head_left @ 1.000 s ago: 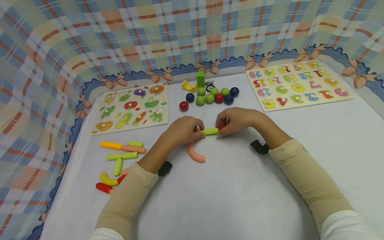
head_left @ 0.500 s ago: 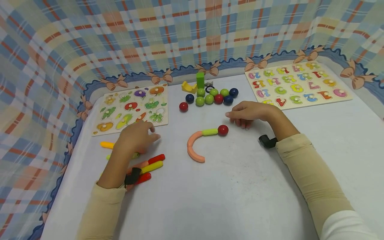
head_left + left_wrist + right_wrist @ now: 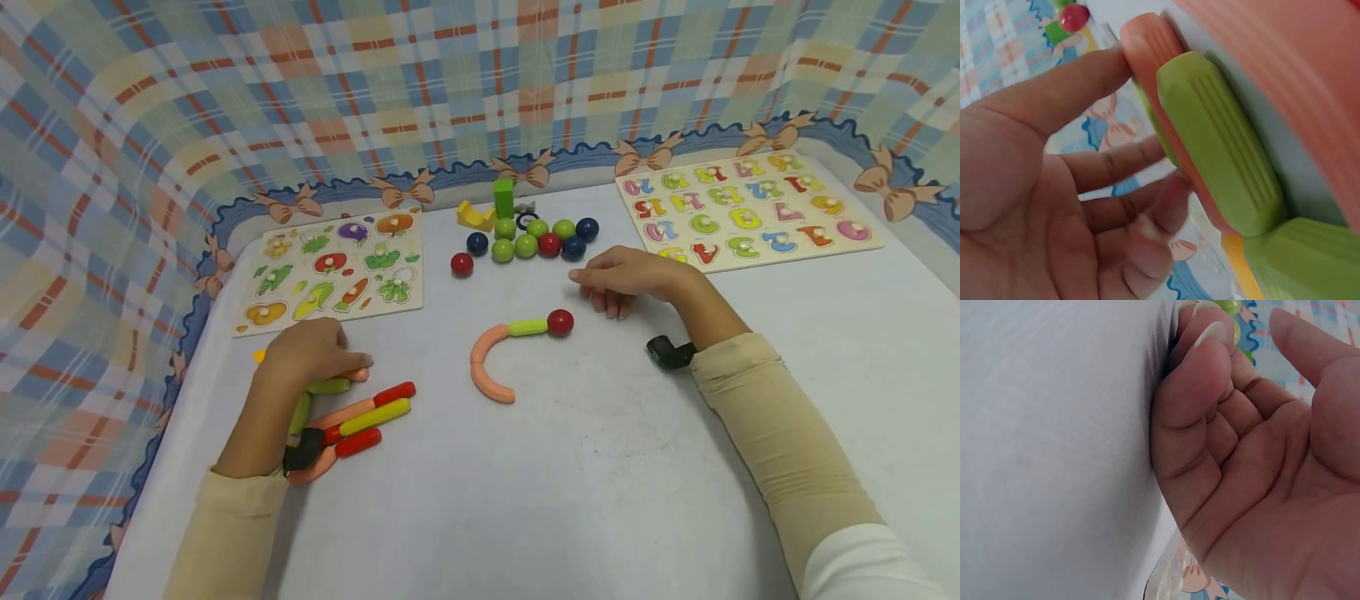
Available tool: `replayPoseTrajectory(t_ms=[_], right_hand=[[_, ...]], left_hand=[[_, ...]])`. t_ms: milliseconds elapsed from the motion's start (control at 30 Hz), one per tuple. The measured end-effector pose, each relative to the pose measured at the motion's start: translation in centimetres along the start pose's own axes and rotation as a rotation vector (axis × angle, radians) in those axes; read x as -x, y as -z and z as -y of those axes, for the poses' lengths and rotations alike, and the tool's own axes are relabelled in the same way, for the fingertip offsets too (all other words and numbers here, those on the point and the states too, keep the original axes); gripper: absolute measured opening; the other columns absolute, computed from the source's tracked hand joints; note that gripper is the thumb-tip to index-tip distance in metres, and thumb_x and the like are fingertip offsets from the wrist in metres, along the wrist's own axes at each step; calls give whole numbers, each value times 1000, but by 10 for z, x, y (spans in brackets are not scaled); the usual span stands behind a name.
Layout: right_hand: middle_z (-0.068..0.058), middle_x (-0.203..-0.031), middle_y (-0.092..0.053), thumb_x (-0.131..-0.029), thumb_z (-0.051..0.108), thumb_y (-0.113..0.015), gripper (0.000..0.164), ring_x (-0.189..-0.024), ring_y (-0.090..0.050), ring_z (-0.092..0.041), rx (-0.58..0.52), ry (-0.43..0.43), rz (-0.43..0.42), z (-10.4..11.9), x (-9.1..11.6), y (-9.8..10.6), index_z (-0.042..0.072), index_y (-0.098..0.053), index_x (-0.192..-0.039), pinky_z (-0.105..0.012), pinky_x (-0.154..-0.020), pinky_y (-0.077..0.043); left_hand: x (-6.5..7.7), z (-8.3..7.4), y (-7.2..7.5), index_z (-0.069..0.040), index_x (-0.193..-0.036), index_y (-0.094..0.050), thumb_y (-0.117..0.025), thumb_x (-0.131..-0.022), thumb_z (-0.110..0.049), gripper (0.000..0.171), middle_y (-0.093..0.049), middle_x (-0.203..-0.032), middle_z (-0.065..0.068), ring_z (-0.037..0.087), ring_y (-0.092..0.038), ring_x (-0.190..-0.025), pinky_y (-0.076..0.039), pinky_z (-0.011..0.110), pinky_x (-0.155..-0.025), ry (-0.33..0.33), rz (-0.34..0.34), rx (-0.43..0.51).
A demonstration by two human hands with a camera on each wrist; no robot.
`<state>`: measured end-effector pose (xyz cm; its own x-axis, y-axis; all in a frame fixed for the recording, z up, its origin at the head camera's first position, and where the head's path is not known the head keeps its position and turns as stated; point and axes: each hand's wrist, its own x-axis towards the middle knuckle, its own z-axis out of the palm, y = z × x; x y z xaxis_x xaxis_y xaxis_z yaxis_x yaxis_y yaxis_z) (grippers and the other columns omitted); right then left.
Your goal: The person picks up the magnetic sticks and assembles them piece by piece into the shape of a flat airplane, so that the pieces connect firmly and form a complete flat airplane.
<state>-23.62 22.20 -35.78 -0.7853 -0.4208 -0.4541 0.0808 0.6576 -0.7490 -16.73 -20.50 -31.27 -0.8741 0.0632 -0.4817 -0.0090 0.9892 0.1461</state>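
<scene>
My left hand (image 3: 307,354) is over the pile of toy sticks at the left. In the left wrist view its thumb and fingers meet the two ends of a short light green stick (image 3: 1154,122), mostly hidden behind a pink stick (image 3: 1147,31). A thicker-looking green stick (image 3: 1222,144) lies nearer that camera. On the table's middle, two pink curved pieces (image 3: 491,385), a light green stick (image 3: 528,327) and a red ball (image 3: 560,323) form a hook-shaped line. My right hand (image 3: 626,279) rests on the table beyond the ball, fingers loosely curled, holding nothing.
Several red, green and blue balls (image 3: 527,245) stand at the back, near a green block (image 3: 503,198) and a yellow piece (image 3: 476,217). A vegetable puzzle board (image 3: 333,271) lies back left, a number puzzle board (image 3: 750,212) back right. Red and yellow sticks (image 3: 375,417) lie beside my left wrist.
My left hand has let go of the light green stick in the hooked line and moved left to the stick pile. My right hand has released the red ball and drawn back right.
</scene>
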Motion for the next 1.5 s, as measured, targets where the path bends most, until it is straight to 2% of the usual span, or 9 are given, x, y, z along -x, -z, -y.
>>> replayPoseTrajectory(t_ms=[200, 433, 567, 633, 800, 1033, 1167, 1300, 1500], right_hand=[[-15, -75, -58, -83, 57, -51, 56, -56, -55, -23, -19, 9, -10, -3, -2, -1, 2, -60, -91, -33, -52, -48], [-15, -74, -58, -83, 56, -52, 55, -55, -54, -24, -32, 22, -24, -5, -2, -1, 2, -60, -91, -32, -51, -47], [-15, -74, -58, -84, 54, -51, 53, -55, -54, -24, -31, 29, -26, -6, -2, -1, 2, -60, -92, -31, -51, -47], [-15, -75, -58, -85, 53, -51, 52, -55, -54, -24, -29, 30, -29, -6, -1, -1, 2, -60, -92, -32, -51, -47], [-16, -75, -58, -86, 51, -51, 49, -56, -55, -25, -29, 35, -36, -6, -1, 0, 3, -60, -94, -32, -51, -47], [-16, -75, -59, -85, 51, -52, 48, -57, -55, -26, -31, 35, -38, -9, -2, 1, 4, -59, -95, -32, -52, -47], [-16, -74, -59, -85, 50, -53, 48, -56, -55, -26, -23, 24, -48, -9, -1, 1, 3, -58, -93, -32, -51, -47], [-15, -74, -59, -85, 50, -53, 47, -55, -55, -25, -23, 6, -57, -9, 2, 2, 3, -58, -92, -32, -51, -47], [-17, -75, -59, -88, 47, -52, 46, -55, -55, -26, -32, 21, -50, -9, -1, 1, 1, -57, -92, -33, -50, -47]], left_hand=[[-3, -6, 0, -5, -112, -57, -70, -73, -45, 58, -57, -100, 12, 27, -49, -86, -43, 41, -72, -66, -2, 25], [-6, -21, -2, -8, -112, -55, -67, -79, -37, 45, -61, -78, 6, 20, -55, -71, -43, 37, -73, -146, 45, 97], [-9, -30, -3, -11, -108, -56, -65, -82, -29, 34, -57, -96, 9, 20, -57, -63, -46, 31, -63, -145, 44, 148], [-11, -34, -4, -12, -107, -56, -67, -81, -26, 32, -55, -101, 10, 21, -56, -68, -46, 29, -60, -153, 29, 154], [-16, -44, -3, -13, -106, -57, -72, -76, -27, 36, -58, -98, 8, 23, -53, -79, -48, 28, -59, -145, 19, 161], [-26, -53, 3, -13, -102, -57, -74, -74, -30, 36, -56, -93, 6, 24, -51, -79, -44, 32, -65, -127, 52, 138], [-30, -75, 8, -17, -99, -57, -73, -75, -28, 31, -57, -92, 5, 23, -52, -80, -44, 33, -66, -225, 12, 201], [-33, -112, 14, -18, -104, -58, -68, -80, -25, 27, -58, -92, 4, 20, -56, -76, -46, 32, -65, -352, -25, 322], [-46, -160, 9, -16, -104, -64, -62, -85, -25, 21, -62, -81, 4, 18, -60, -71, -48, 31, -65, -446, 24, 460]])
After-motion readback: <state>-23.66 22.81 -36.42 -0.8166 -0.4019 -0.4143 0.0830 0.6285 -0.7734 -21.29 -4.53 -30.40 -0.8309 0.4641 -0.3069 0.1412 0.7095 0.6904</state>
